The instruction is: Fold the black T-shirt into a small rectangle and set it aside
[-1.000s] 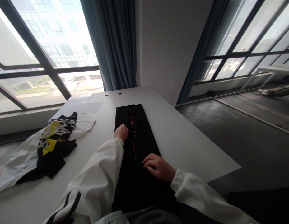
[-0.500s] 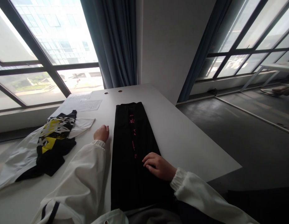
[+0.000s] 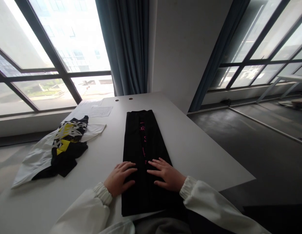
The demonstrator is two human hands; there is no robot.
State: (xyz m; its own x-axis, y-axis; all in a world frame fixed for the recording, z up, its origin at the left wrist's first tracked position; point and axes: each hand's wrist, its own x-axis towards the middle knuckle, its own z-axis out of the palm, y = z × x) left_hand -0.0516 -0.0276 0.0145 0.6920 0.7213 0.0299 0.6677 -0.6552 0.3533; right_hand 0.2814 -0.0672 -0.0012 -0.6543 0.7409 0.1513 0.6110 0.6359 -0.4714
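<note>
A black garment (image 3: 151, 143) with pink lettering down its middle lies folded into a long strip on the white table (image 3: 197, 156). Its near end reaches the table's front, close to my body. My left hand (image 3: 121, 178) rests on the garment's left edge, fingers spread and pointing right. Opposite it, my right hand (image 3: 166, 175) lies flat on the right half with fingers apart. Both palms face down on the cloth, and neither hand grasps it. The fingertips of the two hands are a short gap apart.
To the left lies a rumpled white, black and yellow garment (image 3: 65, 146). Sheets of paper (image 3: 100, 111) are at the far left of the table, near two cable holes. Behind stand a blue curtain (image 3: 128, 48) and a grey pillar (image 3: 187, 48). The table's right edge borders dark floor.
My left hand has come back from beside the garment's left edge onto the cloth, its fingers spreading. The right hand stays in nearly the same place, fingers wider apart. The view has shifted slightly.
</note>
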